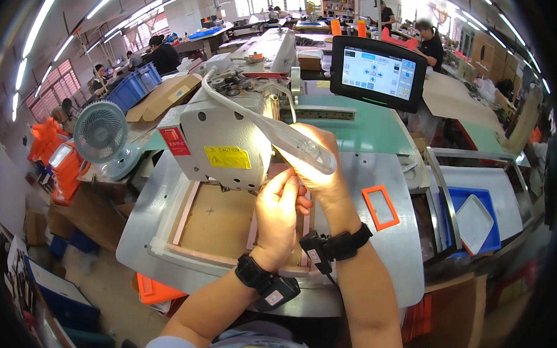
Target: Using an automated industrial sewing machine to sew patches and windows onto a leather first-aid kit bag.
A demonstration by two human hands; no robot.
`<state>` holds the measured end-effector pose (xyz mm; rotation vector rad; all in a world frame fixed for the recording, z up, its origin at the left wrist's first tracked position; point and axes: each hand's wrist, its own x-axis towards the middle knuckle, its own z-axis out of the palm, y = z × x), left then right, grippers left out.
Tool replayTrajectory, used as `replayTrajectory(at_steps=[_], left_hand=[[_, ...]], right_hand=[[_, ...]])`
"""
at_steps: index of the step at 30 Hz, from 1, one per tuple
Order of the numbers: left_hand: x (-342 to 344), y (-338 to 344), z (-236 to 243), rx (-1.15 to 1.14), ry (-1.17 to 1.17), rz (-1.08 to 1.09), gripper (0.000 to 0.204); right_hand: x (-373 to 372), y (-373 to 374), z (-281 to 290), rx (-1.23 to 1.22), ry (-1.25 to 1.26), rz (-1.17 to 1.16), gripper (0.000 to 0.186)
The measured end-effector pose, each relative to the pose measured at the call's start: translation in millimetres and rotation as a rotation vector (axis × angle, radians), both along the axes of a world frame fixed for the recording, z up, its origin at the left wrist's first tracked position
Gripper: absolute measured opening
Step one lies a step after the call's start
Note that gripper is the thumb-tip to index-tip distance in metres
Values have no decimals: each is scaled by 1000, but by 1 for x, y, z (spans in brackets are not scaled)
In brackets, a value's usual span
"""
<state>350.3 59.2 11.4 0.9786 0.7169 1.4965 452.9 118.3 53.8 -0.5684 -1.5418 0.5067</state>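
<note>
An industrial sewing machine head (221, 143) stands in front of me, with red and yellow labels on its cover. My left hand (278, 208) is raised beside the needle area, its fingers pinched together; whatever lies between them is too small to make out. Just above and to its right, my right hand (322, 166) reaches up to the machine's lit side. A pale lamp (298, 144) covers most of the right hand's fingers, so their grip is hidden. Below the hands, a clamp frame with pink edging (186, 213) lies around a brown panel (220, 227) on the metal table (145, 230).
An orange rectangular frame (381, 208) lies on the table to the right. Behind stands a touchscreen (378, 72). At far right is a blue tray (494, 214) with a white tray inside; at left, a fan (100, 132) and blue bins (133, 84). Other people sit farther back.
</note>
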Motion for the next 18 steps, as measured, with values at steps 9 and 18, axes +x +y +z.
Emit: replayTrajectory(at_steps=[9, 18], left_hand=[[-1, 2, 5, 135, 305, 95, 26], [2, 3, -2, 265, 470, 102, 16]], right_hand=[[3, -9, -2, -100, -10, -50, 13], [2, -17, 6, -86, -211, -314, 13]])
